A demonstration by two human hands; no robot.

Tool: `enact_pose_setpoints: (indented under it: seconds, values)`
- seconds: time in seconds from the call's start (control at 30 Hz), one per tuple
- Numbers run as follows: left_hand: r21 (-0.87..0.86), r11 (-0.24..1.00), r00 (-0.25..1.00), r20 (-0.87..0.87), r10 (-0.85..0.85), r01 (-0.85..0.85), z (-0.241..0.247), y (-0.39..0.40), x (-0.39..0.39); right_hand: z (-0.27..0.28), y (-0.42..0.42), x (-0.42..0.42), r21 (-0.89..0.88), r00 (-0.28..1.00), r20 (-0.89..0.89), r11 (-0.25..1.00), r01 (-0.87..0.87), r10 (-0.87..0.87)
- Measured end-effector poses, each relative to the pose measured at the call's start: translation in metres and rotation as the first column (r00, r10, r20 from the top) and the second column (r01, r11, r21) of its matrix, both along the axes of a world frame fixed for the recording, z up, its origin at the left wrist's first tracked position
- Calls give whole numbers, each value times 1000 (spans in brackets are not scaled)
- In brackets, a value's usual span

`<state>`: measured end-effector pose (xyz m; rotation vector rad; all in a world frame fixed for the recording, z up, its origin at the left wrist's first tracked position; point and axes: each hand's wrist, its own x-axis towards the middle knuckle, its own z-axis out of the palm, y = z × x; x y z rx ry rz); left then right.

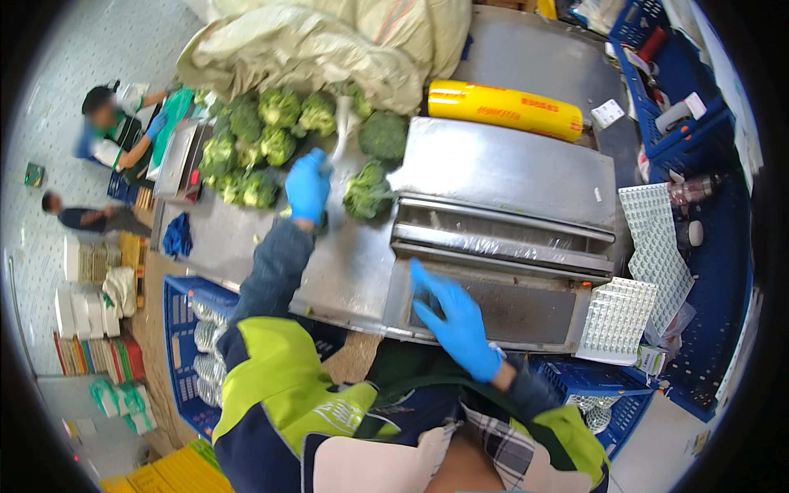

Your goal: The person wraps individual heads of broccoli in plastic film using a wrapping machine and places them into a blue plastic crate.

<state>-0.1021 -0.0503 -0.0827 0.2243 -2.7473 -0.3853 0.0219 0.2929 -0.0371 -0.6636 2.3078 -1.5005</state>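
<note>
My left hand (308, 187), in a blue glove, is over the steel worktable (345, 280) with its fingers curled, among broccoli heads. Bits of green show under and beside it; whether it grips one is hidden. Left of it lies a pile of broccoli heads (246, 142). A single broccoli head (367, 191) lies to its right, and a darker broccoli head (383, 135) sits further back. My right hand (456, 330), also gloved in blue, hovers with fingers spread at the front plate (511, 308) of a steel film-wrapping machine (511, 166). Nothing is in it.
Behind the machine lies a yellow roll (505, 110) bearing writing. A woven sack (308, 55) covers the back. Sticker sheets (619, 314) lie at right beside blue crates (718, 259). A blue crate (179, 357) with wrapped packs stands at left. A co-worker (126, 132) works beyond a scale (179, 160).
</note>
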Motion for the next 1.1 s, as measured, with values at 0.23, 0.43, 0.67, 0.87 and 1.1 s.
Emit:
enact_pose_setpoints:
  seconds: [0.23, 0.43, 0.67, 0.87, 1.1]
  values:
    - [488, 844, 966, -229, -123, 223, 63, 55, 155, -14, -146, -41, 199, 975, -146, 970, -137, 168]
    - [984, 90, 956, -171, 237, 153, 46, -12, 187, -49, -169, -19, -366, 848, 447, 923, -119, 287]
    - [834, 552, 870, -265, 415, -9, -27, 28, 193, -27, -215, 5, -298, 822, 499, 945, -133, 273]
    - [990, -101, 856, -37, 516, 104, -24, 5, 205, -81, -179, -16, -248, 649, 734, 969, -17, 200]
    - [841, -520, 973, -219, -73, 150, -12, -5, 265, -84, -188, -24, -427, 245, 898, 859, 283, 365]
